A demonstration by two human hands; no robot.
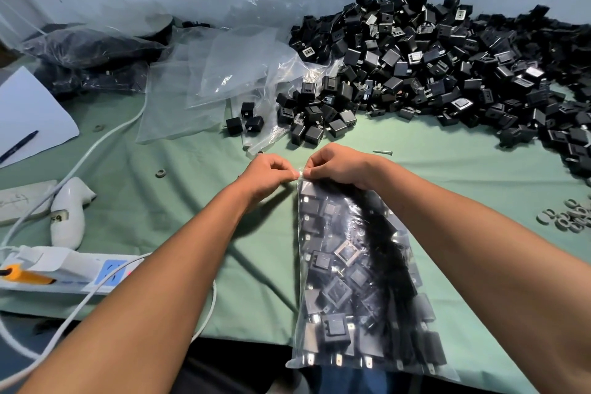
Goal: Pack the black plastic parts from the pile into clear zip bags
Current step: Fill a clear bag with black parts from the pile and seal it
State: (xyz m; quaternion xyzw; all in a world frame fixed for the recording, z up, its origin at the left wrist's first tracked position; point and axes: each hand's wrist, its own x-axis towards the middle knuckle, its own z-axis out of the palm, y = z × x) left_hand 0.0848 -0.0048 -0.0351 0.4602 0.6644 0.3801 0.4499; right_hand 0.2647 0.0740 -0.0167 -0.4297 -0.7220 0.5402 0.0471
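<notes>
Head view, filled bag (358,278): clear zip bag packed with black parts, lying lengthwise on the green cloth (431,169), mouth pointing away from the person, bottom hanging over the near table edge.
Head view, left hand (271,174): thumb and fingers curled, pinching the bag's top left corner, apparently to anchor the zip strip.
Head view, right hand (339,166): fingers curled, pinching the same top edge just beside the left hand; judged to be pressing the seal closed.
Head view, pile (447,67): black parts heaped at the far right, within reach for further filling.
Head view, empty bags (224,73): loose clear bags left of the pile, near at hand.
Head view, packed bags (89,51): finished ones stacked far left, out of the way.
Head view, other items: power strip (73,269), pen (19,145) on paper (35,105), grey rings (569,217).
</notes>
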